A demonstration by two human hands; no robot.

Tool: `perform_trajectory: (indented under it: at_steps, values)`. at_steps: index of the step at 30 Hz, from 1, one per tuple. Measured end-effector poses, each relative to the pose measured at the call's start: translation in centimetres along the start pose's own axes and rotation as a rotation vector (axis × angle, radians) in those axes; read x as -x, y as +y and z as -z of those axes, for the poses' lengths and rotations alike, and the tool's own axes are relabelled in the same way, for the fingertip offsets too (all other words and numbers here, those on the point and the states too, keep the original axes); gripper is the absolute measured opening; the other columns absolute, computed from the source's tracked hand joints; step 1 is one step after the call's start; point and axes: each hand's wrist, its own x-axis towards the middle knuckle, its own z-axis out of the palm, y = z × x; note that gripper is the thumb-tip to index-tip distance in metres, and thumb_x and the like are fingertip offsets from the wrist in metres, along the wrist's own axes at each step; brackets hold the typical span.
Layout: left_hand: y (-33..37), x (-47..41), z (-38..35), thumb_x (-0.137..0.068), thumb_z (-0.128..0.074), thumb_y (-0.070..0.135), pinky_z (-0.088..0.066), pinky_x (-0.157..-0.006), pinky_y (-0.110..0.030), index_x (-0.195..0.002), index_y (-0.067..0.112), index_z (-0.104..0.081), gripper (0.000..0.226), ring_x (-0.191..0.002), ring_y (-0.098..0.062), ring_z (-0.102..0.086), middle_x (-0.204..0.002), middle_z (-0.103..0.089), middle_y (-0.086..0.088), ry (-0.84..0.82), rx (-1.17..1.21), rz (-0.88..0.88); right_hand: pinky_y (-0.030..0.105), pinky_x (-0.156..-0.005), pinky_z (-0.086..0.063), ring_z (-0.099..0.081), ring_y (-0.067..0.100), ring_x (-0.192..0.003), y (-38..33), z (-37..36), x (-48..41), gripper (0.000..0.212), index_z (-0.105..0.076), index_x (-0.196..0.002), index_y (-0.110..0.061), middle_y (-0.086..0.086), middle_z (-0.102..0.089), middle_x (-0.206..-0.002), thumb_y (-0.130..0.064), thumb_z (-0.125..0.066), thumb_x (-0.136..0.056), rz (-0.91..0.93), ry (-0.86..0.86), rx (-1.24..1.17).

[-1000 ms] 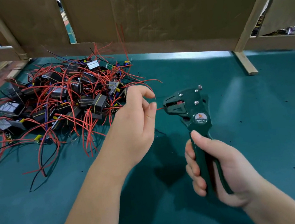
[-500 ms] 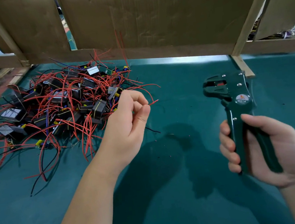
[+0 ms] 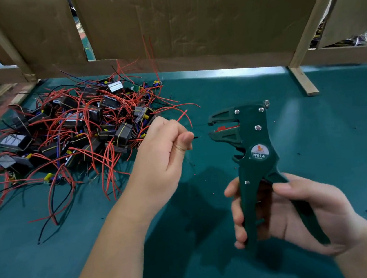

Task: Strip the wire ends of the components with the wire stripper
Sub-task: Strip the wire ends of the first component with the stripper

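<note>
A heap of black boxy components with tangled red and black wires lies on the teal table at the left. My left hand pinches a thin black wire whose short tip pokes out toward the stripper; a red wire curls above the fingers. My right hand grips the handles of the dark green wire stripper. Its jaws stand apart, facing left, a short gap from the wire tip.
Cardboard sheets on a wooden frame wall off the back of the teal table. A wooden foot rests on the table at the back right. Small bits of cut insulation dot the mat.
The right hand brought the stripper back left and lower, toward the left hand. The left hand now holds out a black wire tip instead of the red one.
</note>
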Motion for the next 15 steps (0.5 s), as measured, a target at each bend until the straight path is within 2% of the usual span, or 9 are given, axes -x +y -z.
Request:
perform_trajectory:
  at_steps: [7, 11, 15]
  values:
    - [0.44, 0.13, -0.38, -0.101, -0.038, 0.018, -0.030, -0.079, -0.009, -0.088, 0.021, -0.044, 0.015, -0.083, 0.004, -0.040, -0.088, -0.038, 0.012, -0.025, -0.058, -0.088, 0.057, -0.085, -0.045, -0.058, 0.041, -0.086, 0.48, -0.12, -0.48, 0.060, -0.054, -0.123, 0.010, 0.029, -0.058, -0.097, -0.028, -0.071, -0.080, -0.026, -0.008, 0.035]
    - [0.74, 0.17, -0.33, -0.099, -0.036, 0.022, -0.031, -0.080, -0.009, -0.089, 0.017, -0.047, 0.016, -0.084, 0.000, -0.040, -0.089, -0.038, 0.010, -0.037, -0.082, -0.113, 0.057, -0.083, -0.046, -0.059, 0.041, -0.084, 0.46, -0.14, -0.40, 0.056, -0.056, -0.121, 0.008, 0.028, -0.059, -0.095, -0.029, -0.070, -0.081, -0.025, -0.003, 0.058]
    - [1.03, 0.18, -0.21, -0.098, -0.038, 0.017, -0.031, -0.078, -0.009, -0.089, 0.007, -0.052, 0.020, -0.079, -0.007, -0.037, -0.090, -0.039, 0.001, -0.027, -0.127, -0.127, 0.055, -0.080, -0.049, -0.062, 0.040, -0.079, 0.38, -0.11, -0.29, 0.051, -0.061, -0.114, 0.004, 0.026, -0.062, -0.091, -0.032, -0.074, -0.079, -0.040, 0.022, 0.097]
